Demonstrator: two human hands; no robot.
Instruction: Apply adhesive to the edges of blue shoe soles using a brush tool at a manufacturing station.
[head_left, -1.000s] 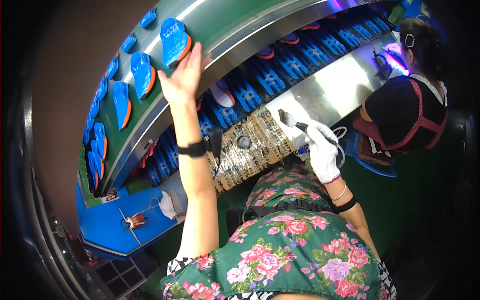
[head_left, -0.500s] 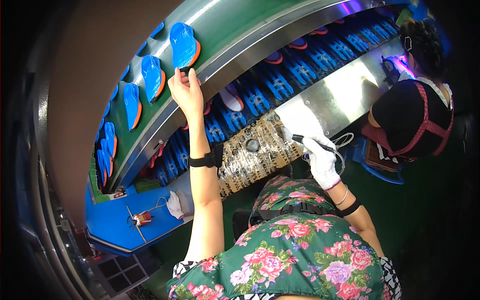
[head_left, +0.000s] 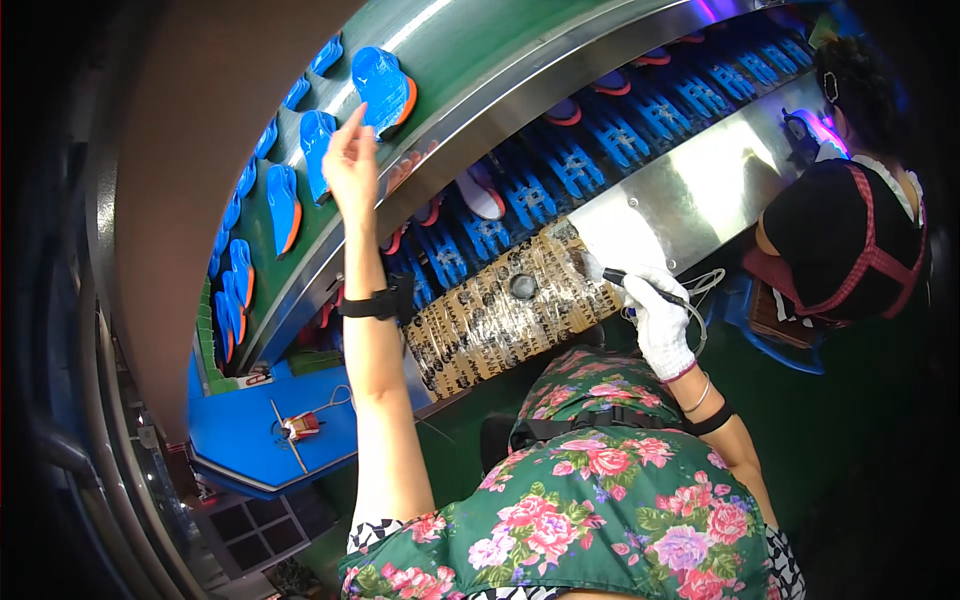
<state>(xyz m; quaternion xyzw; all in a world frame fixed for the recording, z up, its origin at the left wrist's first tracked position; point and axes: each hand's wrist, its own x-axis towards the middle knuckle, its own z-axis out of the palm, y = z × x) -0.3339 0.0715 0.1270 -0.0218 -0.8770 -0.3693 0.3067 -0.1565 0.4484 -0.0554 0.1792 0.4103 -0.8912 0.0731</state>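
My bare left hand (head_left: 354, 158) is raised over the green conveyor belt, fingers stretched out and holding nothing. Its fingertips overlap the lower left side of a shiny blue shoe sole (head_left: 382, 84) with an orange edge; whether they touch it I cannot tell. Partly behind the hand lies another blue sole (head_left: 317, 145). My right hand (head_left: 660, 318), in a white knit glove, is closed round a thin black-handled tool (head_left: 640, 285) with a pale cord. The tool's tip is close to the tape-covered cardboard (head_left: 500, 315) on the work ledge.
More blue soles (head_left: 284, 205) lie along the belt. Below its metal rail (head_left: 450, 125), a lower line of blue racks (head_left: 575, 170) carries shoes (head_left: 482, 195). A co-worker (head_left: 835, 235) sits at the right. A blue side table (head_left: 235, 420) holds a small red object with a stick.
My left hand has come away from the lower end of the near blue sole, moving left with fingers straighter. The right hand still grips the tool. The whole view has shifted slightly.
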